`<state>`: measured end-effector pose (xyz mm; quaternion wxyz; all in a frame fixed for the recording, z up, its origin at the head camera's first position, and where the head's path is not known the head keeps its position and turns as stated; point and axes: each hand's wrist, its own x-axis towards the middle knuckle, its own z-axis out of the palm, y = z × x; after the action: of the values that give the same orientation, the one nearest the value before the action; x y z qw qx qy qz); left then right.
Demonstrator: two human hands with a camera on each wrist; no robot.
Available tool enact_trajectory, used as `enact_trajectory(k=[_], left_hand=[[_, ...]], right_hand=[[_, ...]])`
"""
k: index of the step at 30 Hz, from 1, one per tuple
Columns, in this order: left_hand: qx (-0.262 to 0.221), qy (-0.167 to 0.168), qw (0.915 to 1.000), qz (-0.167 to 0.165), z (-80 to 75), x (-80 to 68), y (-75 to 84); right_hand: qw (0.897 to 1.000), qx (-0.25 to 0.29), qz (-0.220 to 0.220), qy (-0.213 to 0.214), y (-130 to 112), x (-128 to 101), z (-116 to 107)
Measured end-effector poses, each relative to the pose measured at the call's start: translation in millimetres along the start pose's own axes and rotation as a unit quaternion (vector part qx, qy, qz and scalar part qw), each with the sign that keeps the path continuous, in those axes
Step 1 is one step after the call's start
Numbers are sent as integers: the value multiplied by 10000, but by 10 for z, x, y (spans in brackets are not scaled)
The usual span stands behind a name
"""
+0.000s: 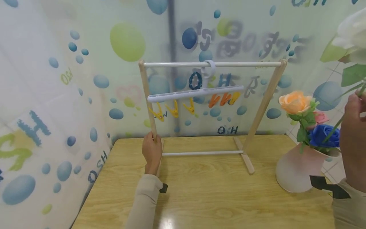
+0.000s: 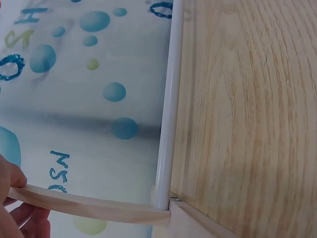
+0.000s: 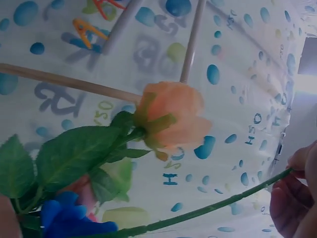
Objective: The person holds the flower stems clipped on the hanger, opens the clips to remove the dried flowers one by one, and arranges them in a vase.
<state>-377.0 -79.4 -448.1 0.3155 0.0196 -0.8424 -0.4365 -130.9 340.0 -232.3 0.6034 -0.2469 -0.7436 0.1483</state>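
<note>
My left hand (image 1: 152,152) grips the left wooden post (image 2: 89,206) of a drying rack low down, fingers around it. From the rack's white top rod (image 1: 177,65) hangs a pale hanger (image 1: 197,93), tilted, with yellow clips (image 1: 173,110) and orange clips (image 1: 225,99). At the right edge, my right hand (image 1: 354,140) pinches the green stem (image 3: 213,206) of a white flower (image 1: 354,35). That stem slants down to a pink and white vase (image 1: 297,171). In the vase stand an orange rose (image 3: 173,116), a blue rose (image 1: 324,136) and a pink flower (image 1: 321,117).
The rack and vase stand on a wood-grain table (image 1: 200,197). A white lower rod (image 1: 203,153) joins the rack's feet, the right foot (image 1: 245,157) lying flat. Behind hangs a pale curtain (image 1: 128,95) with blue and green dots.
</note>
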Motion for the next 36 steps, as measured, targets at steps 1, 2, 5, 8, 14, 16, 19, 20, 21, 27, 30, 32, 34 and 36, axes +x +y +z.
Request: enact_trajectory(k=[1,2,5,8,14,16,19,20,21,27,30,32,34,36], left_hand=[[-8,-10,10000,19,3,-3,-1],[-16,-11,10000,34,8,-7,0],[-4,-8,10000,85,29,-23,4],[30,35,9999,140,52,-39,10],[24,58,9997,221,67,-70,32],[15,31,9997,253,69,-80,48],[16,10,9996,269,67,-96,69],[31,12,9996,264,66,-100,74],[41,20,9997,260,64,-102,79],[81,151,9994,307,48,-105,101],[49,177,9994,307,36,-108,106],[29,184,9994,300,28,-112,109],[-1,160,9994,311,27,-117,104],[-4,131,9994,318,26,-123,101]], right_hand=[[9999,-51,57,-71,34,-17,20],[9996,-130,153,-187,73,-39,37],[9981,-204,261,-521,206,-107,90],[9965,-280,-184,-763,349,-163,130],[9853,6,-1107,-1298,658,-298,227],[9779,-242,-1284,-1630,741,-340,216],[9616,-732,-1259,-2327,821,-404,177],[9543,-946,-1227,-2557,838,-420,162],[9472,-1069,-1184,-2782,847,-440,146],[9518,-1033,-1723,-2317,895,-496,99],[9562,-914,-2146,-1770,919,-501,103],[9561,-904,-1980,-1964,934,-488,95],[9536,-920,-1750,-2272,949,-475,80],[9484,-922,-1545,-2612,963,-463,62]])
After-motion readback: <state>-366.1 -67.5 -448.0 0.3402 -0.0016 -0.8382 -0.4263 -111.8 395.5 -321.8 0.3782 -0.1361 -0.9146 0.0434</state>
